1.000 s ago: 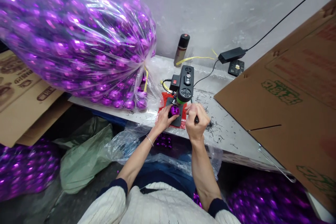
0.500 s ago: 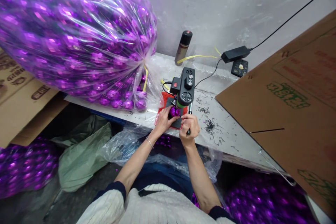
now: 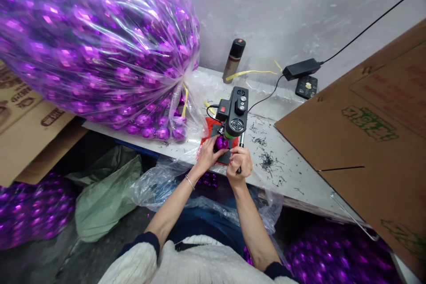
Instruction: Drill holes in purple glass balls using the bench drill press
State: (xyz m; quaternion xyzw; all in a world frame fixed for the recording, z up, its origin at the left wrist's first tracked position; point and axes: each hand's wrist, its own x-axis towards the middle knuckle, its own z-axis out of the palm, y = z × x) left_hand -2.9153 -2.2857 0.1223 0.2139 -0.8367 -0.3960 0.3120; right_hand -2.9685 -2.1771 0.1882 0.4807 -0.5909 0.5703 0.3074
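Note:
A small black machine [image 3: 237, 111] with round vents, knobs and a red switch stands on a red cloth [image 3: 208, 128] at the table's front edge. Under its head lies a shiny purple ball [image 3: 222, 143], on a dark base plate. My left hand [image 3: 208, 152] has its thumb and fingers closed on the ball from the left. My right hand [image 3: 241, 161] is wrapped round the black handle of the machine's lever [image 3: 238, 170], just right of the base. The ball's underside is hidden.
A huge clear bag of purple balls [image 3: 109, 53] fills the left of the white table [image 3: 289, 166]. Behind the machine are a spray can [image 3: 234, 61], a power adapter [image 3: 301, 69] and its cable. A cardboard box [image 3: 366, 133] stands right; black scraps lie beside the machine.
The view has shifted very slightly. Both hands keep the same hold, on the ball and on the lever handle.

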